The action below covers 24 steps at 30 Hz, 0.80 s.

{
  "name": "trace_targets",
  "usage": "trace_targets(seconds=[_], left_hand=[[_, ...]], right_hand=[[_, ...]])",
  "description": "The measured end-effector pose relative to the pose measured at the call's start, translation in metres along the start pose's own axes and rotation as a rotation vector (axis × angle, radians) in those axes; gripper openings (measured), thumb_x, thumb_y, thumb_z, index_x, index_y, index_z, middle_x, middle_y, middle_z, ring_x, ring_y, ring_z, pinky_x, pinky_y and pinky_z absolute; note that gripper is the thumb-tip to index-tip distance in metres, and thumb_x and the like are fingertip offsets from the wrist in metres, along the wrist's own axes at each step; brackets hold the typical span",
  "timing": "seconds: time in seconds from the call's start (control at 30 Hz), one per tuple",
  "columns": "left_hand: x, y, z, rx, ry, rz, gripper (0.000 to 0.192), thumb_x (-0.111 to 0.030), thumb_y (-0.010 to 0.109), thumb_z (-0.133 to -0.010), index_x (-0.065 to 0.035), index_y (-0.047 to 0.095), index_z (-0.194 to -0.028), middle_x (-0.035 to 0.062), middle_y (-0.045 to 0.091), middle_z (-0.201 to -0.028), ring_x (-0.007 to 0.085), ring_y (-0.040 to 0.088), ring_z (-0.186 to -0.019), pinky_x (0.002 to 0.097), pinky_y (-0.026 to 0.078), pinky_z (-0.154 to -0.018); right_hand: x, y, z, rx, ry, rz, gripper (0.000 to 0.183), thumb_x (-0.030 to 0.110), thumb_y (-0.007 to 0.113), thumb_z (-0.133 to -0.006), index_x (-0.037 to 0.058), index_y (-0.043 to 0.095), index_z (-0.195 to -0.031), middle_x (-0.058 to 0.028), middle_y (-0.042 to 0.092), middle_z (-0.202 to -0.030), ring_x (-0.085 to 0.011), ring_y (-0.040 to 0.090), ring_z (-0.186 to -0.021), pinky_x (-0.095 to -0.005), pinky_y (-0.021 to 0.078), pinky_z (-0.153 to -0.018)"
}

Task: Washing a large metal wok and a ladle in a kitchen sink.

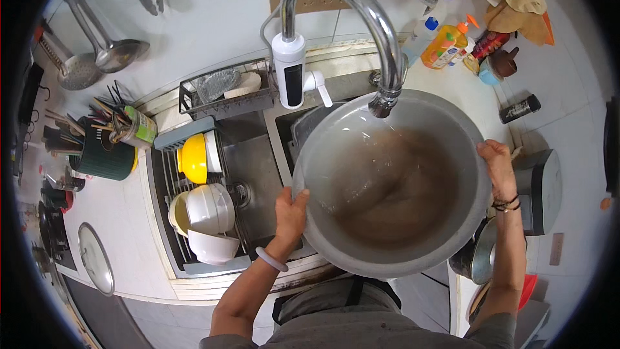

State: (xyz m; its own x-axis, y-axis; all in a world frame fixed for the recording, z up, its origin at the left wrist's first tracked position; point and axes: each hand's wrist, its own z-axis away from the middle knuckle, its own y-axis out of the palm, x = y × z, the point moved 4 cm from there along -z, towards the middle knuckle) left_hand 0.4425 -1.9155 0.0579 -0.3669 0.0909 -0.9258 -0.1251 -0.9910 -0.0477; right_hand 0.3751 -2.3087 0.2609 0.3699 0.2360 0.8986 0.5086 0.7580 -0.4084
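Observation:
Both hands grip a large round grey metal basin [315, 232] by its rim. My left hand [290, 215] has its thumb over the left edge, while my right hand [498, 165] clasps the right edge. Murky brownish water [402, 189] lies in the basin, and its bottom is hard to make out. Above the basin's far side hangs the spout of a chrome gooseneck faucet [387, 34] with a white electric heater body [289, 70]. The basin covers most of the right sink bowl [286, 128].
In the left sink bowl [247, 155], a dish rack holds a yellow bowl [193, 158] and several white bowls [210, 208]. Utensil holders [104, 150] and a glass lid [96, 258] are at left. A soap bottle [443, 48] stands behind right; a pot [477, 254] sits below my right forearm.

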Motion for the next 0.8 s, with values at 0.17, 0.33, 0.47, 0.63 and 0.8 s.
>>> trace_targets(seconds=[0.17,0.33,0.47,0.63,0.8], left_hand=[[0.005,0.022,0.034,0.118,-0.138,0.164,0.027,-0.018,0.061,-0.085,0.0048,0.050,-0.096,0.0121,0.058,-0.083,0.0166,0.054,-0.073,0.0323,0.046,-0.063],[0.025,0.043,0.051,0.181,-0.191,0.197,0.029,-0.017,0.060,-0.085,0.0059,0.047,-0.098,0.0119,0.056,-0.085,0.0165,0.053,-0.075,0.0331,0.046,-0.062],[0.026,0.051,0.065,0.282,-0.395,0.139,0.030,-0.015,0.059,-0.084,0.0069,0.045,-0.099,0.0129,0.055,-0.086,0.0197,0.055,-0.079,0.0340,0.047,-0.063],[0.016,0.065,0.083,0.425,-0.489,0.348,0.031,-0.015,0.056,-0.085,0.0048,0.042,-0.104,0.0129,0.053,-0.089,0.0194,0.054,-0.072,0.0329,0.047,-0.055],[0.024,0.085,0.097,0.544,-0.640,0.384,0.031,-0.017,0.054,-0.087,0.0035,0.044,-0.108,0.0127,0.055,-0.089,0.0162,0.053,-0.062,0.0276,0.034,-0.037]], right_hand=[[0.032,-0.017,0.001,0.060,-0.004,0.136,0.017,0.010,0.057,-0.081,0.0016,0.058,-0.066,0.0037,0.053,-0.062,-0.0051,0.046,-0.055,-0.0225,0.0360,-0.052],[0.069,-0.019,0.007,0.059,-0.054,0.353,0.020,0.012,0.056,-0.080,0.0004,0.056,-0.064,0.0023,0.050,-0.059,-0.0071,0.045,-0.054,-0.0252,0.0360,-0.051],[0.089,-0.021,0.003,0.023,-0.393,0.624,0.022,0.014,0.056,-0.078,-0.0013,0.055,-0.062,0.0020,0.048,-0.058,-0.0096,0.044,-0.054,-0.0275,0.0366,-0.051],[0.117,-0.007,0.004,0.111,-0.074,0.465,0.023,0.014,0.056,-0.076,-0.0002,0.053,-0.058,0.0019,0.045,-0.054,-0.0089,0.041,-0.050,-0.0279,0.0346,-0.048],[0.165,0.026,0.005,0.170,-0.118,0.593,0.022,0.016,0.056,-0.075,0.0019,0.053,-0.057,0.0023,0.042,-0.050,-0.0075,0.040,-0.045,-0.0264,0.0303,-0.041]])
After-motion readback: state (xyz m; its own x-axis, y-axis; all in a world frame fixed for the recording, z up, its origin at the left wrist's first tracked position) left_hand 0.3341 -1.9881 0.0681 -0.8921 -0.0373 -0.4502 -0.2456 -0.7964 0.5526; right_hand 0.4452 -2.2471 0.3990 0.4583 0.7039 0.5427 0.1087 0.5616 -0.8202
